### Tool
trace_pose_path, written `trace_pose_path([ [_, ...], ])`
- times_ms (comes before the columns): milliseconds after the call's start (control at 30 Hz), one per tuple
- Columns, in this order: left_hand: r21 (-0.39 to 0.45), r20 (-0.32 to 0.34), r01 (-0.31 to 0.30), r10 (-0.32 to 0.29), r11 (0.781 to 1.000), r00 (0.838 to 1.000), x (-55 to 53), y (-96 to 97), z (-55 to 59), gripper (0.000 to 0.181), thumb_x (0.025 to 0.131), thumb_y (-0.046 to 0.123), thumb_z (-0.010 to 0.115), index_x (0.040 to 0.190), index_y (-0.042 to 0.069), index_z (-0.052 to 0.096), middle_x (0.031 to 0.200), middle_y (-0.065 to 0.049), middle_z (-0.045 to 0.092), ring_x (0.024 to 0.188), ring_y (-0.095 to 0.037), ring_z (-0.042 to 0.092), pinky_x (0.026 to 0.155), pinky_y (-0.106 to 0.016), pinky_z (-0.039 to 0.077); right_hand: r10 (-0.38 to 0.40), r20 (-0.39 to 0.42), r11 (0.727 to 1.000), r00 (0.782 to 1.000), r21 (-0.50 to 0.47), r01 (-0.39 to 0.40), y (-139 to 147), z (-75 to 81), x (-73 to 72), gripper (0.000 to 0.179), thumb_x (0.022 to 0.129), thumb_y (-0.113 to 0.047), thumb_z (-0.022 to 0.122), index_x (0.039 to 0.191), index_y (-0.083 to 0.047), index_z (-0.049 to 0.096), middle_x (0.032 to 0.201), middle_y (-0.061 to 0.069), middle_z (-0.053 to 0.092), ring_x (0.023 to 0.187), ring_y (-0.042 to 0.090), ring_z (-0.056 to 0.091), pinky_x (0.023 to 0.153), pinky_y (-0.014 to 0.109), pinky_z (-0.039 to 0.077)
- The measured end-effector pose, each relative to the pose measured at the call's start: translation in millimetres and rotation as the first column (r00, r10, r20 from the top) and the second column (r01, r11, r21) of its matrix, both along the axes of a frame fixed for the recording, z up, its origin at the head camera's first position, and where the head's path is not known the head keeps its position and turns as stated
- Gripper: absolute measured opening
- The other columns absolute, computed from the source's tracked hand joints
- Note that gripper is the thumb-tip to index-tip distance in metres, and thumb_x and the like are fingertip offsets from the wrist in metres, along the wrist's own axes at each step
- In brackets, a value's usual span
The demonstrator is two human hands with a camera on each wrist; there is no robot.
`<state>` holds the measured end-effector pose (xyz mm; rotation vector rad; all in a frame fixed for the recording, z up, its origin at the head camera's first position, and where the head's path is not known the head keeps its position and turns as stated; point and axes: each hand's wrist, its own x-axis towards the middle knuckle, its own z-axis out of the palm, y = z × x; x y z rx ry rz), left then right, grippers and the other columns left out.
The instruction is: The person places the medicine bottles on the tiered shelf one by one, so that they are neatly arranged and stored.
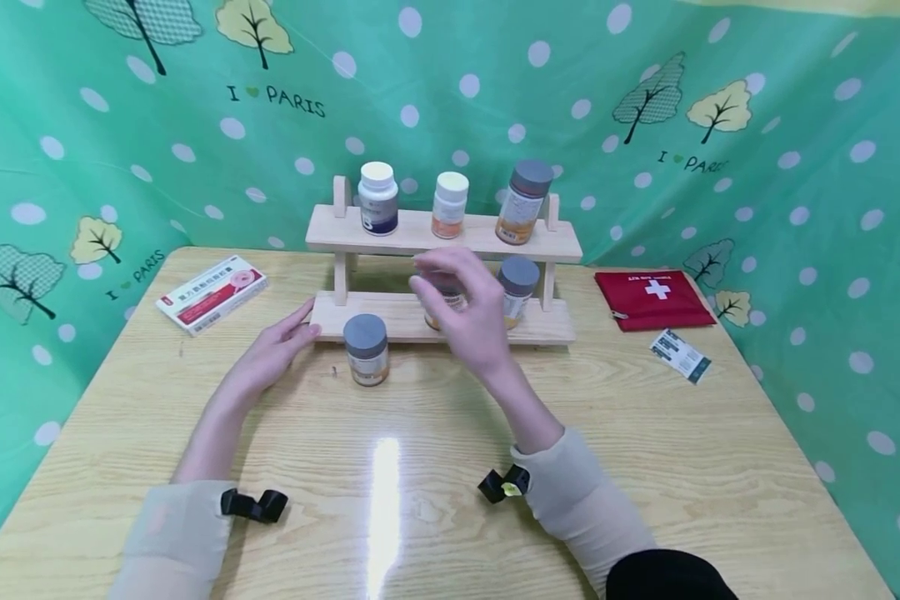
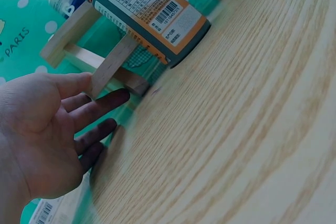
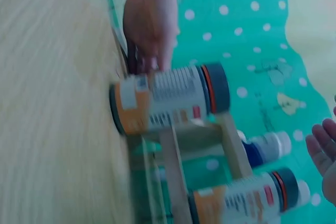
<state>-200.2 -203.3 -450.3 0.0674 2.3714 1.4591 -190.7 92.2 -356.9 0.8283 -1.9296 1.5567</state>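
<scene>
My left hand (image 1: 273, 354) touches the left end of a two-tier wooden rack (image 1: 397, 321); in the left wrist view its thumb lies at the board's end and its fingers (image 2: 97, 108) stretch past it. Raised in front of the rack, my right hand (image 1: 468, 312) has bent fingers with a gap between thumb and forefinger, and holds nothing. Behind it a grey-capped bottle (image 1: 435, 320) on the lower shelf is partly hidden. Another grey-capped bottle (image 1: 520, 279) stands to its right. A third such bottle (image 1: 367, 350) stands on the table before the rack's left part.
The upper shelf bears a white bottle with a dark blue label (image 1: 378, 200), a small white and orange bottle (image 1: 450, 204) and a grey-capped bottle (image 1: 523, 202). A medicine box (image 1: 212, 293) lies left. Right lie a red first-aid pouch (image 1: 652, 300) and a small packet (image 1: 680, 356).
</scene>
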Motion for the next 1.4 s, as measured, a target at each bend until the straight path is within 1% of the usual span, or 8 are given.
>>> trace_pose_path([
  [267,0.016,-0.009,0.003,-0.003,1.0,1.0,0.1,1.3,-2.2,0.07,0.107,0.052,0.045,0.165,0.036,0.01,0.174,-0.012,0.008,0.16,-0.046,0.009,0.128,-0.068,0.012,0.097,0.129,0.991,0.987,0.074,-0.107,-25,-15.6,3.7,0.023,0.094,-0.005,0.074,0.115,0.001,0.072,0.109,0.016,0.072,0.102,0.024,0.071,0.091,0.032,0.064],
  [433,0.007,-0.008,0.001,0.0,1.0,1.0,-3.0,1.6,-3.4,0.07,0.107,0.054,0.045,0.165,0.038,0.01,0.174,-0.012,0.008,0.16,-0.046,0.008,0.127,-0.069,0.012,0.147,0.263,0.969,0.953,0.154,-0.192,-29,-26.1,1.7,0.037,0.092,-0.007,0.077,0.127,-0.002,0.067,0.121,0.013,0.069,0.115,0.024,0.068,0.101,0.036,0.061],
  [600,0.006,-0.01,0.003,-0.003,1.0,1.0,-4.8,0.8,-4.8,0.069,0.107,0.053,0.045,0.165,0.037,0.01,0.173,-0.013,0.01,0.159,-0.047,0.009,0.127,-0.07,0.013,0.132,0.363,0.914,0.922,0.317,-0.255,-30,-32.7,0.4,0.056,0.091,-0.016,0.08,0.142,-0.012,0.059,0.135,0.009,0.063,0.127,0.021,0.062,0.109,0.036,0.056],
  [733,0.017,-0.009,0.0,0.001,1.0,1.0,-3.6,0.3,-3.3,0.069,0.107,0.053,0.045,0.165,0.037,0.01,0.173,-0.014,0.012,0.16,-0.046,0.009,0.127,-0.069,0.013,0.103,0.383,0.847,0.918,0.45,-0.283,-31,-37.1,-2.3,0.068,0.089,-0.022,0.082,0.15,-0.018,0.052,0.146,0.006,0.057,0.133,0.018,0.056,0.113,0.034,0.052],
  [833,0.018,-0.01,-0.002,0.002,1.0,1.0,-2.1,-0.1,-1.5,0.069,0.107,0.052,0.045,0.165,0.037,0.01,0.173,-0.013,0.01,0.16,-0.046,0.008,0.127,-0.069,0.013,0.087,0.403,0.809,0.911,0.505,-0.301,-33,-40.5,-4.2,0.073,0.088,-0.024,0.084,0.153,-0.019,0.05,0.151,0.002,0.054,0.134,0.016,0.054,0.113,0.034,0.05],
  [900,0.014,-0.011,-0.001,0.001,1.0,1.0,-1.4,-0.5,-1.0,0.069,0.107,0.051,0.045,0.165,0.037,0.01,0.174,-0.012,0.007,0.16,-0.046,0.007,0.128,-0.069,0.012,0.075,0.427,0.795,0.901,0.519,-0.312,-34,-42.4,-4.7,0.073,0.088,-0.024,0.083,0.153,-0.021,0.049,0.153,0.001,0.053,0.136,0.016,0.053,0.113,0.034,0.049],
  [1100,0.012,-0.013,0.002,-0.002,1.0,1.0,-1.5,-1.2,-1.9,0.068,0.108,0.051,0.044,0.165,0.037,0.01,0.174,-0.012,0.007,0.16,-0.046,0.006,0.128,-0.069,0.012,0.067,0.463,0.785,0.884,0.522,-0.333,-35,-45.0,-4.9,0.071,0.09,-0.021,0.082,0.153,-0.022,0.049,0.152,0.002,0.055,0.132,0.016,0.057,0.11,0.034,0.051],
  [1400,0.012,-0.014,0.002,-0.002,1.0,1.0,-0.9,-1.0,-1.1,0.069,0.107,0.052,0.045,0.165,0.036,0.01,0.174,-0.013,0.008,0.16,-0.046,0.008,0.128,-0.069,0.012,0.098,0.46,0.807,0.883,0.482,-0.34,-33,-44.0,-5.5,0.072,0.088,-0.016,0.083,0.151,-0.02,0.051,0.151,0.003,0.057,0.126,0.017,0.062,0.105,0.033,0.057],
])
